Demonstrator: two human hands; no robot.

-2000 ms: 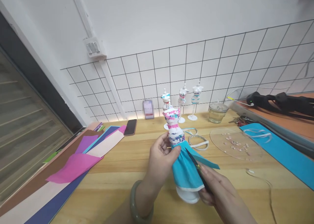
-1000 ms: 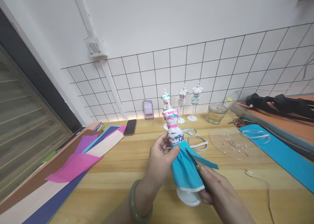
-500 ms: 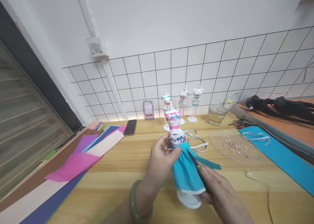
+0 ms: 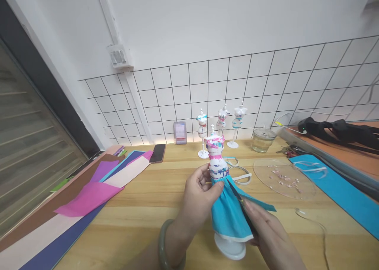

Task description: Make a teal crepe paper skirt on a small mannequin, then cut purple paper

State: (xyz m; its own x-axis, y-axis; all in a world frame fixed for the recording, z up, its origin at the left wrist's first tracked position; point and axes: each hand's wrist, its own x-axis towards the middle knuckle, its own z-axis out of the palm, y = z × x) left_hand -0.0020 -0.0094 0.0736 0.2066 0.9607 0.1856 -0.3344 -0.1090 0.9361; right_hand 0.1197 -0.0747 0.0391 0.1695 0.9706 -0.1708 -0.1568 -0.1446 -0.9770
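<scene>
A small white dress form, marked with pink and blue, stands in front of me, tilted slightly. Bright blue cloth with a white lower edge hangs round it as a skirt, and a loose strip of the cloth sticks out to the right. My left hand wraps the waist, its thumb pressing the gathered top edge. In my right hand are slim black tweezers, their points touching the cloth near the waist. The right fingertips are partly hidden behind the cloth.
Three more dress forms stand at the back, beside a glass of liquid. A clear plate with small beads and a blue sheet lie to the right. Coloured sheets and a phone are on the left.
The held dress form, skirt and both hands have shifted slightly right and down in view. The left thumb still pinches the waist, and the tweezers remain against the cloth.
</scene>
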